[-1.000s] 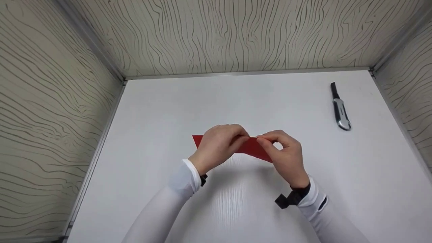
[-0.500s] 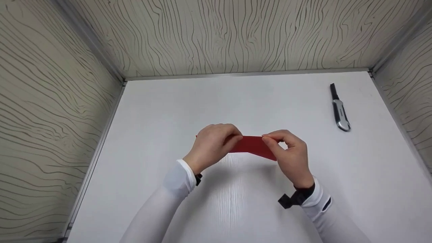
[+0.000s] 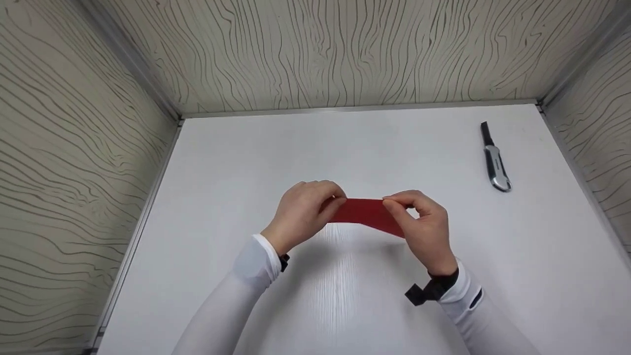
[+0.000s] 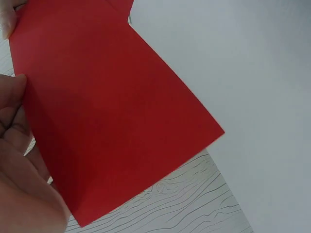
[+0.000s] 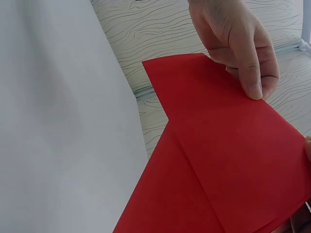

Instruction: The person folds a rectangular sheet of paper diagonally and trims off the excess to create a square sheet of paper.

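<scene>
A folded sheet of red paper [image 3: 362, 212] is held up off the white tabletop between both hands. My left hand [image 3: 303, 212] pinches its top edge between thumb and fingers, and covers the left part of the paper in the head view. Farther right along that edge, my right hand [image 3: 425, 227] pinches it between thumb and forefinger. In the right wrist view the red paper [image 5: 233, 136] shows one layer lying at an angle over another, with a crease line. Its straight-cut end points down in the left wrist view, near the left palm [image 4: 29, 189].
A utility knife [image 3: 498, 167] with a grey and black handle lies at the right of the white table [image 3: 315, 148]. Wood-patterned panels [image 3: 315, 54] wall in the back and sides, joined by metal rails.
My left hand has slid left along the paper's top edge, and the right hand shifted slightly right. More red shows between them, and the paper's left corner is now hidden behind the left hand.
</scene>
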Tool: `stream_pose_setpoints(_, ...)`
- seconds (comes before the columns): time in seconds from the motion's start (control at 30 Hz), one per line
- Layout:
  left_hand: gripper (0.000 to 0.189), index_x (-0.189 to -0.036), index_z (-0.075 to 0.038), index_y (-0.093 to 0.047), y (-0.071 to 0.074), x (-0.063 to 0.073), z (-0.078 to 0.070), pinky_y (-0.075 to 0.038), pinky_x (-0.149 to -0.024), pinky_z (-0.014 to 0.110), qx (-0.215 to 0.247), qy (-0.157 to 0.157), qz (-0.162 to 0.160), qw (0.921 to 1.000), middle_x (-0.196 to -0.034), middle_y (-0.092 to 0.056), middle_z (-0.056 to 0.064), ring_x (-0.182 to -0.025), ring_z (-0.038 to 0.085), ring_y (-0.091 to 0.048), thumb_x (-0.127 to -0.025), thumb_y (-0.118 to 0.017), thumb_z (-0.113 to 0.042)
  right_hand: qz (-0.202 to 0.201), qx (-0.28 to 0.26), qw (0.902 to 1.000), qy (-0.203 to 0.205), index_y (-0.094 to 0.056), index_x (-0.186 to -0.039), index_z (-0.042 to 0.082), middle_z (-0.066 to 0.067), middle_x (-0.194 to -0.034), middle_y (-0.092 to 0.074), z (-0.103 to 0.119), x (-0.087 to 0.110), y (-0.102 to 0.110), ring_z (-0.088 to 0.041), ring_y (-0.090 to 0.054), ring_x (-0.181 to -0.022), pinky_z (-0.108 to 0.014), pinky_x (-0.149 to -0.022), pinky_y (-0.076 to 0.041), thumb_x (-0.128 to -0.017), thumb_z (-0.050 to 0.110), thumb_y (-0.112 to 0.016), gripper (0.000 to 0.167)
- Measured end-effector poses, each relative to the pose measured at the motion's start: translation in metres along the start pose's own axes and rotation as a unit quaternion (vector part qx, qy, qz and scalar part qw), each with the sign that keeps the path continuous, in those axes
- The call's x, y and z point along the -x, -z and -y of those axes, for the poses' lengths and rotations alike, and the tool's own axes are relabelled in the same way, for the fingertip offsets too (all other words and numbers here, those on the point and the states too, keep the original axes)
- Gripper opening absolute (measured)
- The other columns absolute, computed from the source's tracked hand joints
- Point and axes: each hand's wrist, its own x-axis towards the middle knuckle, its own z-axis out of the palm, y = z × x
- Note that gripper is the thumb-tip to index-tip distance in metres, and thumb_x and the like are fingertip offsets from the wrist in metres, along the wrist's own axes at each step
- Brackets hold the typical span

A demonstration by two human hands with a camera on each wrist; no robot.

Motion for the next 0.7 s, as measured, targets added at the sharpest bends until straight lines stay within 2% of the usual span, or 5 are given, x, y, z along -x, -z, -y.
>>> stream_pose_setpoints(0.1,0.008,-0.103,-0.024,-0.074,0.001,0.002,0.003,-0.048,-0.079,0.028,0.011,0.008,-0.003,0.9999,-0.094,-0.072,-0.015,-0.082,0.002,-0.062,-0.101,-0.067,-0.024,-0.011,0.006,0.9998,-0.013,-0.078,-0.097,0.0,-0.012,-0.092,-0.074,-0.001,0.0,0.001,-0.019,-0.065,-0.084,-0.025,-0.076,-0.053,-0.09,-0.007,-0.073,0.011)
stream_pose_setpoints(0.3,0.008,-0.103,-0.024,-0.074,0.005,0.005,0.007,-0.048,-0.078,0.028,0.004,0.006,-0.004,1.0,-0.095,-0.072,-0.015,-0.083,0.001,-0.063,-0.101,-0.067,-0.023,-0.017,0.02,0.9996,-0.012,-0.078,-0.099,0.001,-0.012,-0.094,-0.074,-0.007,0.001,0.002,-0.019,-0.065,-0.085,-0.023,-0.076,-0.053,-0.09,-0.006,-0.073,0.012)
stream_pose_setpoints(0.43,0.007,-0.103,-0.024,-0.075,0.006,0.006,0.011,-0.049,-0.081,0.029,0.008,0.018,-0.01,0.9998,-0.094,-0.072,-0.015,-0.083,0.002,-0.063,-0.1,-0.068,-0.023,-0.026,0.021,0.9993,-0.018,-0.078,-0.098,0.003,-0.012,-0.094,-0.074,-0.01,0.0,0.004,-0.019,-0.065,-0.085,-0.023,-0.075,-0.053,-0.091,-0.006,-0.073,0.012)
stream_pose_setpoints(0.7,0.007,-0.103,-0.024,-0.074,0.009,0.009,0.018,-0.049,-0.084,0.03,0.008,0.018,-0.02,0.9996,-0.093,-0.071,-0.016,-0.082,0.002,-0.063,-0.1,-0.067,-0.022,-0.028,0.027,0.9992,-0.009,-0.078,-0.099,0.001,-0.013,-0.094,-0.073,-0.011,-0.002,0.007,-0.019,-0.065,-0.086,-0.024,-0.075,-0.053,-0.091,-0.007,-0.073,0.013)
